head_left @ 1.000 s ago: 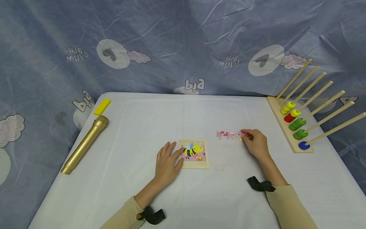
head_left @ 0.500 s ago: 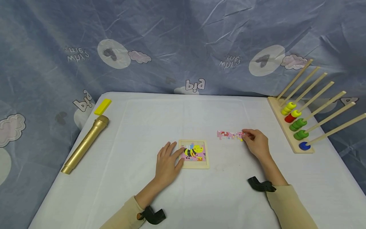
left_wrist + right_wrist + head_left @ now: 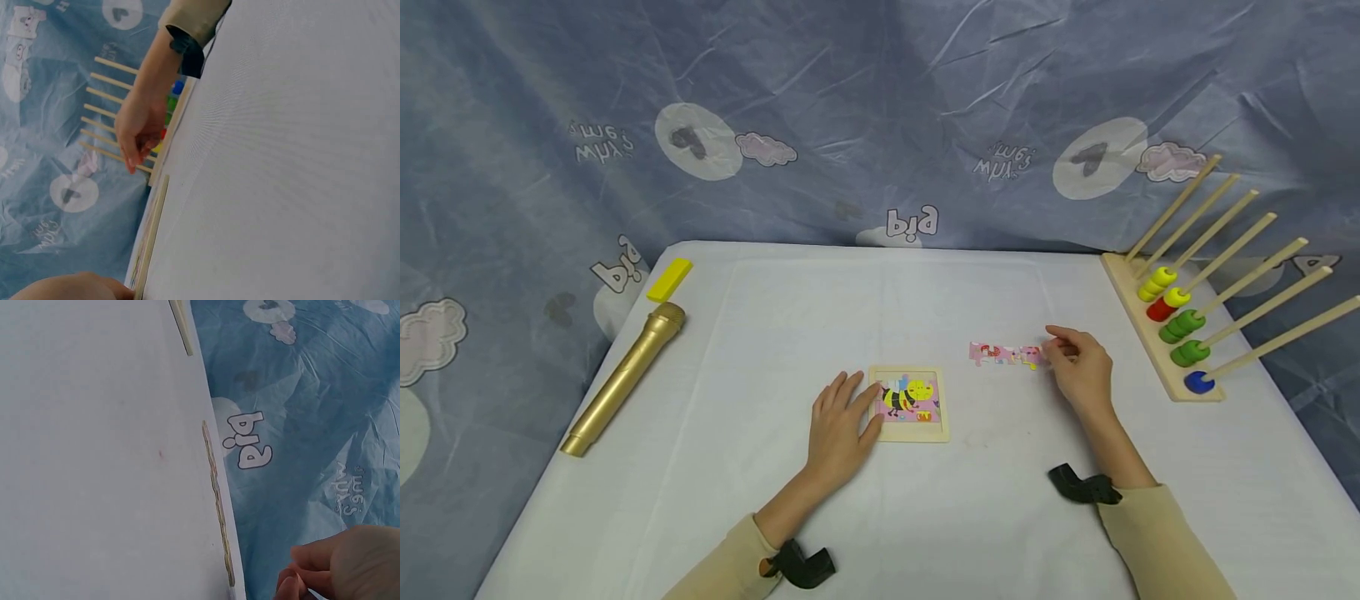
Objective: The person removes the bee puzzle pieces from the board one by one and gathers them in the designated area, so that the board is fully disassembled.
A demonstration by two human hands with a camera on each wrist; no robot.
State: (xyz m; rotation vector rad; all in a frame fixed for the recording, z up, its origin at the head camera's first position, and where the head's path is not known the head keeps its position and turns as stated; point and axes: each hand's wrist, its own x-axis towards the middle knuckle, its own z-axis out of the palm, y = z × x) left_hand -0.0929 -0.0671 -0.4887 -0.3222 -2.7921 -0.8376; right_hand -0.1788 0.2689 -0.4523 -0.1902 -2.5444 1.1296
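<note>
My left hand (image 3: 835, 433) rests on the table with its fingers spread. Its forefinger and thumb touch the left edge of a small wooden-framed jigsaw puzzle (image 3: 910, 430) with a yellow and black bee picture. To the right, a short row of joined pink puzzle pieces (image 3: 1006, 354) lies flat on the white cloth. At the row's right end hovers my right hand (image 3: 1082, 375), fingers loosely bent, thumb and forefinger a little apart, with no piece visible between them. In the right wrist view, the same row of pieces (image 3: 219, 506) appears edge-on beside my fingers (image 3: 312, 562).
A wooden bead abacus (image 3: 1165, 342) with tall rods stands at the right edge. On the left side lie a gold microphone (image 3: 625, 379) and a yellow block (image 3: 668, 280). Behind the white-covered table (image 3: 820, 292) hangs a blue-grey patterned curtain (image 3: 850, 108).
My right hand has lifted off the end of the row of puzzle pieces and shifted slightly right and away from me. The left hand and the framed puzzle stay in place.
</note>
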